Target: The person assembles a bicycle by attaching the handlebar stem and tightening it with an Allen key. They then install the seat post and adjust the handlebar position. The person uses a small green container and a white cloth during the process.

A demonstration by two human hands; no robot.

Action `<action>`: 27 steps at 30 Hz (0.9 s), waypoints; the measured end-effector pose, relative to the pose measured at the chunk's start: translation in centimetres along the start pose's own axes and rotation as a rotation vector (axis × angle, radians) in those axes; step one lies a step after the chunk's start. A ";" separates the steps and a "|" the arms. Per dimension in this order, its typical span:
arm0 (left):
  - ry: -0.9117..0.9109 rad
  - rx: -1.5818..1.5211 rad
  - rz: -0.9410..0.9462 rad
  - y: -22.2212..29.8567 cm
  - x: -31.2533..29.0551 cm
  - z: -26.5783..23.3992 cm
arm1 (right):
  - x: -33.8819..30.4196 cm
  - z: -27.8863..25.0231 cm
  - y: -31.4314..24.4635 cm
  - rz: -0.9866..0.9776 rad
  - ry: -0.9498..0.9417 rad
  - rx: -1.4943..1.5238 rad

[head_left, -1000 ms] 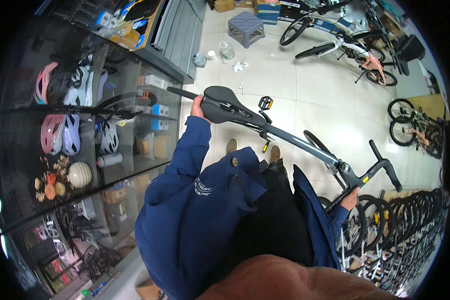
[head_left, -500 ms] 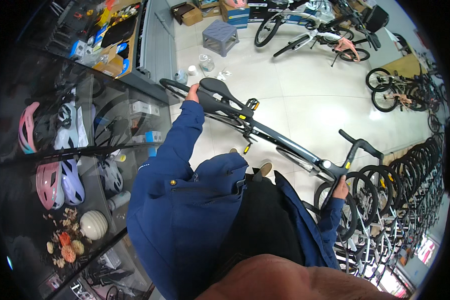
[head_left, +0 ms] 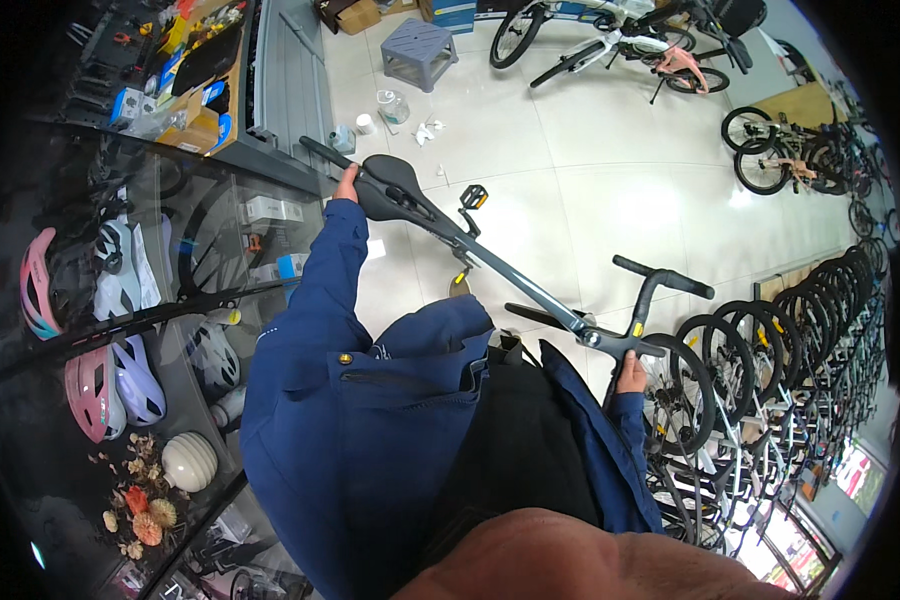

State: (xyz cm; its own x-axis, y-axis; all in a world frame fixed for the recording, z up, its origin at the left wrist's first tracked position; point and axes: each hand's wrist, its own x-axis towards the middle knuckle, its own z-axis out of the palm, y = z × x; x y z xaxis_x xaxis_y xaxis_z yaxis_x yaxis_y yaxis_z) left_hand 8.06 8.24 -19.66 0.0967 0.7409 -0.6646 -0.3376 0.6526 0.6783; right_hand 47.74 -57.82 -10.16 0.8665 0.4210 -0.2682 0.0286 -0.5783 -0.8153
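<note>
A dark road bicycle (head_left: 530, 278) stands across in front of me, its saddle end at the far left and its handlebar end nearer on the right. At the rear edge of the black saddle (head_left: 390, 186), my left hand (head_left: 347, 184) is closed, the fingers partly hidden. My right hand (head_left: 631, 374) wraps the near side of the black drop handlebar (head_left: 644, 305). A pedal (head_left: 474, 197) with orange reflectors sticks out on the far side. Part of the rear wheel (head_left: 325, 152) shows beyond my left hand. The front wheel shows only in part below the frame.
Glass cases with helmets (head_left: 90, 393) run along my left, below a grey cabinet (head_left: 297, 90). A grey stool (head_left: 420, 53) and a clear plastic jug (head_left: 393, 106) stand on the floor ahead. Parked bicycles (head_left: 620, 45) are at the back; a dense row of wheels (head_left: 738, 350) lines the right.
The bicycle has shifted left in view and looks more upright, with its handlebar closer in. Both hands stay on it. The surroundings have shifted slightly as my head moved.
</note>
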 end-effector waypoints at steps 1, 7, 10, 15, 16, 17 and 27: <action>0.000 0.014 0.013 0.0 0.3 -0.6 | -0.3 0.4 0.3 0.035 -0.055 0.007; 0.136 0.039 0.312 -2.1 -3.9 -2.8 | -2.0 2.1 1.0 -0.013 0.003 0.004; 0.231 0.063 0.347 -8.0 -10.4 -3.8 | -1.5 2.5 2.2 -0.062 -0.040 0.084; -0.231 0.045 -0.244 -28.0 -27.0 -2.4 | -1.0 2.9 4.9 -0.113 -0.066 -0.016; -0.474 0.100 -0.288 -30.9 -30.4 -1.3 | -0.7 3.2 5.1 -0.061 -0.089 0.001; -0.508 0.251 -0.312 -33.7 -34.1 -0.2 | -0.5 3.2 5.3 0.016 -0.127 0.038; -0.696 0.455 -0.239 -44.7 -52.9 5.7 | -1.8 4.7 8.2 0.084 -0.235 0.069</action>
State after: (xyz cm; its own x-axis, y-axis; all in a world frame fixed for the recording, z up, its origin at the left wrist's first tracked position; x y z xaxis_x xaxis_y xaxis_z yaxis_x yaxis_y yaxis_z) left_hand 23.34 -59.20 -13.06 0.7191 0.4074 -0.5629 0.1581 0.6929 0.7034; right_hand 44.05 -59.98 -18.76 0.7247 0.5291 -0.4414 -0.0793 -0.5723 -0.8162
